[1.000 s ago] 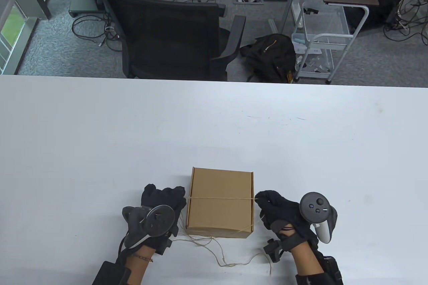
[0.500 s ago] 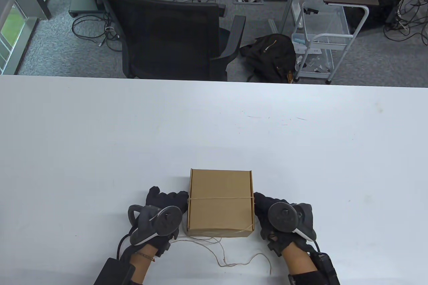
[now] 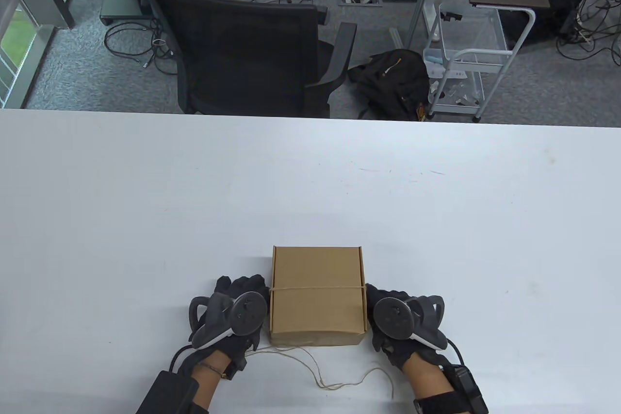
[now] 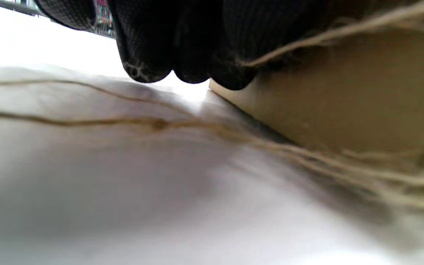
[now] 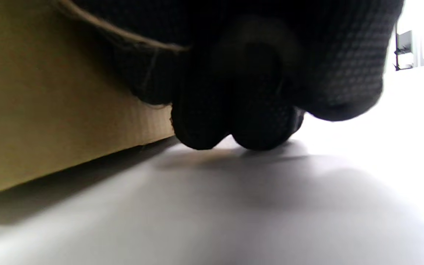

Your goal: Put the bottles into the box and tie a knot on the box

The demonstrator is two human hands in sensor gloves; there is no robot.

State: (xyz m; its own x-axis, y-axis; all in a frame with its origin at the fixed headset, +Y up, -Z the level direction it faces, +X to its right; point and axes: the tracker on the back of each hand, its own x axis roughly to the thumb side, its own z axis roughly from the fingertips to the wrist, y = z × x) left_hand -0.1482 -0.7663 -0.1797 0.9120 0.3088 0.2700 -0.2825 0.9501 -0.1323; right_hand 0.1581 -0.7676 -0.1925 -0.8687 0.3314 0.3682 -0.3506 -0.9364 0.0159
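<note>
A closed brown cardboard box [image 3: 318, 309] sits near the table's front edge; no bottles show. A strand of twine [image 3: 315, 288] runs across its lid from side to side. My left hand [image 3: 245, 290] lies against the box's left wall, its fingers [image 4: 190, 55] hanging down beside the box [image 4: 344, 103] with the twine [image 4: 307, 38] coming out from under them. My right hand [image 3: 383, 297] sits against the right wall. Its curled fingers [image 5: 234, 110] reach down to the table, and the twine [image 5: 123, 35] ends at them beside the box [image 5: 50, 110].
Loose twine ends [image 3: 318, 370] curl on the white table [image 3: 436, 220] in front of the box, between my wrists. A black office chair [image 3: 242, 50] and a wire cart [image 3: 465, 59] stand on the floor beyond the far table edge.
Both hands have closed in against the box's sides and dropped lower, the right one turning its tracker upward. The box has shifted slightly left and toward me.
</note>
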